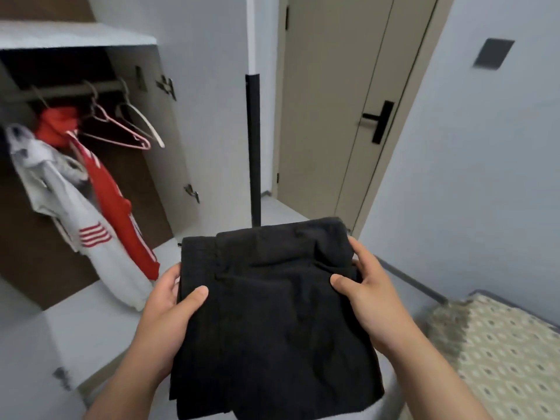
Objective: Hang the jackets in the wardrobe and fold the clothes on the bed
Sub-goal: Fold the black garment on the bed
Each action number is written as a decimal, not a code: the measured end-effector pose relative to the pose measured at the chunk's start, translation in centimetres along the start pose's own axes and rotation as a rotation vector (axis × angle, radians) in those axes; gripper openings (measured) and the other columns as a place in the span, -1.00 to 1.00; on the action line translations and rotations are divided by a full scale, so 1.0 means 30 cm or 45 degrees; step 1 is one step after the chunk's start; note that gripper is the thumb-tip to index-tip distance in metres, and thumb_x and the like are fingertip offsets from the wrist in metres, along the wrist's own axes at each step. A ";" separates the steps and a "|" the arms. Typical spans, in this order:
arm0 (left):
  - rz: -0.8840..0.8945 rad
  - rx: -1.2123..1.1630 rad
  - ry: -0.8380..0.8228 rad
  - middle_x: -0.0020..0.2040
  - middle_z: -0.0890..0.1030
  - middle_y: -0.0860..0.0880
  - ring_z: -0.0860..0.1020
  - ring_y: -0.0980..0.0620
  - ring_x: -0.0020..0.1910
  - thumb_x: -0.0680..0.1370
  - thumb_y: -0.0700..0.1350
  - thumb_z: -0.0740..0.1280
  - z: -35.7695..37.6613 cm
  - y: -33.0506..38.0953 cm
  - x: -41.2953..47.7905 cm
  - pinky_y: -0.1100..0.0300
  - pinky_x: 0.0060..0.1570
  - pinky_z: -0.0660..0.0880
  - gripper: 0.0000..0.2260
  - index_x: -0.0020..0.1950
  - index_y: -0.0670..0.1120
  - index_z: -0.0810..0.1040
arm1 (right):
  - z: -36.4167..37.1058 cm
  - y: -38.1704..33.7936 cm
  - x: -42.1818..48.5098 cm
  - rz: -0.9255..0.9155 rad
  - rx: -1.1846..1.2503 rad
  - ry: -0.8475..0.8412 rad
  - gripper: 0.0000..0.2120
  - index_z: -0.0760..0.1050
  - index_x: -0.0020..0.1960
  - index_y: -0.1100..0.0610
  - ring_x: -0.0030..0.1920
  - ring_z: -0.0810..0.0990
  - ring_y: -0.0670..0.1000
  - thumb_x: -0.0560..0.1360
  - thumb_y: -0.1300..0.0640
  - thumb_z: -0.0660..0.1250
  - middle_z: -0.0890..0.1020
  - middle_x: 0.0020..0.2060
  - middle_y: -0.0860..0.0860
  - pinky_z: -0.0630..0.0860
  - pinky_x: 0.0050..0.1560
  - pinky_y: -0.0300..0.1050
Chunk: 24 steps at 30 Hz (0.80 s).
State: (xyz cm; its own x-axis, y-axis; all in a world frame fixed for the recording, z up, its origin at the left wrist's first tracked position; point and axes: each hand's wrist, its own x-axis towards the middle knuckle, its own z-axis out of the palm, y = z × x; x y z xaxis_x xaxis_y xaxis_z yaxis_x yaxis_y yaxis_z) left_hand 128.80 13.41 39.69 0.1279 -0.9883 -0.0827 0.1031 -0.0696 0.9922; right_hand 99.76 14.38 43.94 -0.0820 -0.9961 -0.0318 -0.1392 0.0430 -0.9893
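Bedroom corner, open wardrobe [163, 140] at left, beige door [333, 101] ahead. Left thumb [197, 294] lies on top of a folded black garment [272, 322], and the other fingers are hidden under its left edge. The left hand [166, 304] grips that side. The right hand [372, 286] grips the right edge, thumb on top, fingers curled round the far corner. Garment held up between both hands, in front of the wardrobe. Inside, a red jacket [112, 201] and a white jacket [60, 192] hang on the rail [60, 91], with empty hangers [127, 131] beside them. Patterned bed [500, 359] at lower right.
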 end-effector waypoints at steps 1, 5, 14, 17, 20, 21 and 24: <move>0.002 -0.001 0.044 0.07 0.67 0.23 0.66 0.14 0.04 0.58 -0.21 0.37 -0.031 0.032 0.016 0.20 -0.15 0.64 -0.64 0.12 0.30 0.57 | 0.032 -0.035 0.032 -0.022 0.000 -0.040 -0.36 0.41 0.31 -0.38 0.00 0.69 -0.06 0.53 0.34 0.27 0.68 0.03 -0.10 0.58 -0.01 -0.12; 0.066 -0.004 0.134 0.17 0.66 0.09 0.65 -0.02 0.14 0.54 -0.21 0.42 -0.143 0.157 0.068 -0.06 0.09 0.60 -0.63 0.19 0.24 0.58 | 0.168 -0.167 0.163 -0.095 0.034 -0.174 -0.37 0.41 0.32 -0.36 -0.02 0.69 -0.06 0.53 0.34 0.26 0.69 0.00 -0.11 0.59 -0.05 -0.16; 0.314 -0.014 0.437 0.11 0.70 0.02 0.69 -0.05 0.06 0.49 -0.26 0.44 -0.375 0.421 0.305 0.03 -0.08 0.63 -0.59 0.19 0.19 0.58 | 0.503 -0.404 0.623 -0.296 0.091 -0.526 -0.37 0.42 0.35 -0.33 0.03 0.69 -0.05 0.52 0.32 0.29 0.66 0.10 -0.07 0.63 0.02 -0.08; 0.394 -0.022 0.574 0.12 0.69 0.01 0.69 -0.04 0.06 0.49 -0.28 0.43 -0.427 0.503 0.396 0.11 -0.14 0.64 -0.59 0.21 0.15 0.57 | 0.614 -0.482 0.793 -0.362 0.125 -0.652 -0.37 0.40 0.35 -0.37 0.03 0.69 -0.09 0.53 0.31 0.29 0.66 0.10 -0.12 0.62 -0.09 -0.21; 0.439 -0.042 0.689 0.11 0.70 -0.02 0.69 -0.05 0.03 0.49 -0.29 0.42 -0.474 0.575 0.464 0.15 -0.20 0.64 -0.60 0.21 0.11 0.58 | 0.718 -0.571 0.929 -0.429 0.165 -0.802 -0.34 0.43 0.29 -0.40 0.04 0.69 -0.07 0.53 0.36 0.27 0.68 0.08 -0.14 0.63 -0.11 -0.20; 0.453 -0.040 0.709 0.10 0.70 -0.03 0.69 -0.06 0.03 0.48 -0.29 0.42 -0.487 0.601 0.479 0.17 -0.22 0.63 -0.62 0.19 0.11 0.60 | 0.750 -0.601 0.966 -0.457 0.175 -0.841 -0.32 0.44 0.26 -0.42 0.03 0.70 -0.06 0.53 0.38 0.26 0.68 0.06 -0.14 0.63 -0.13 -0.22; 0.472 -0.043 0.782 0.10 0.70 -0.07 0.69 -0.11 0.03 0.50 -0.28 0.41 -0.528 0.672 0.520 0.15 -0.23 0.64 -0.65 0.18 0.09 0.62 | 0.843 -0.681 1.065 -0.492 0.210 -0.941 -0.30 0.42 0.32 -0.40 0.05 0.69 -0.07 0.53 0.40 0.26 0.67 0.09 -0.16 0.65 -0.08 -0.16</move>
State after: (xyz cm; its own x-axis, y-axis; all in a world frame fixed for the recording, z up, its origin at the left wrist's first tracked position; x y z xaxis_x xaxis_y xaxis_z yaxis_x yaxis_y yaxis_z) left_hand 148.49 -1.27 56.93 0.6916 -0.6904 0.2122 -0.0255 0.2703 0.9624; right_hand 124.95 -20.26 59.55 0.6154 -0.7352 0.2843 0.1252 -0.2649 -0.9561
